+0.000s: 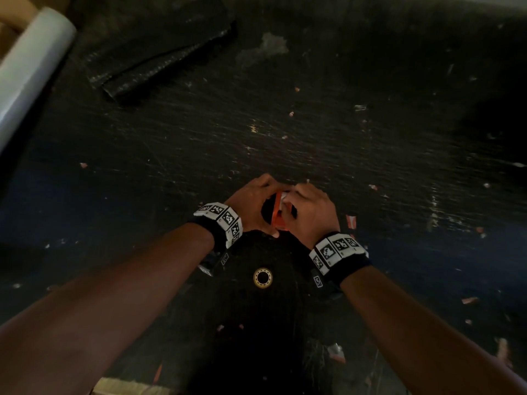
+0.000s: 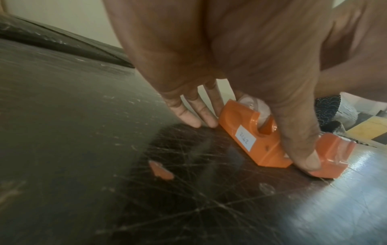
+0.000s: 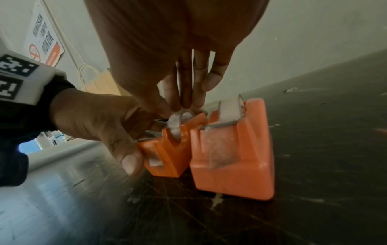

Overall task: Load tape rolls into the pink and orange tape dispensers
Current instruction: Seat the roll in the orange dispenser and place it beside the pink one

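On the dark scratched table stands a small orange dispenser (image 1: 277,216) (image 2: 247,137) (image 3: 167,159) with a white label on its side. My left hand (image 1: 252,205) grips it, thumb at its front end and fingers behind it. A clear tape roll (image 2: 258,107) (image 3: 177,124) sits in its slot, and my right hand (image 1: 310,209) pinches that roll from above. Close on its right stands a larger pinkish-orange dispenser (image 3: 232,169) (image 2: 335,154). It holds its own tape roll (image 3: 230,111), with a strip hanging over the cutter.
A white film roll (image 1: 31,67) lies at the far left and a folded black sheet (image 1: 159,52) at the back. A brass ring (image 1: 262,277) sits between my wrists. Small paper and tape scraps, such as an orange one (image 2: 161,170), dot the table.
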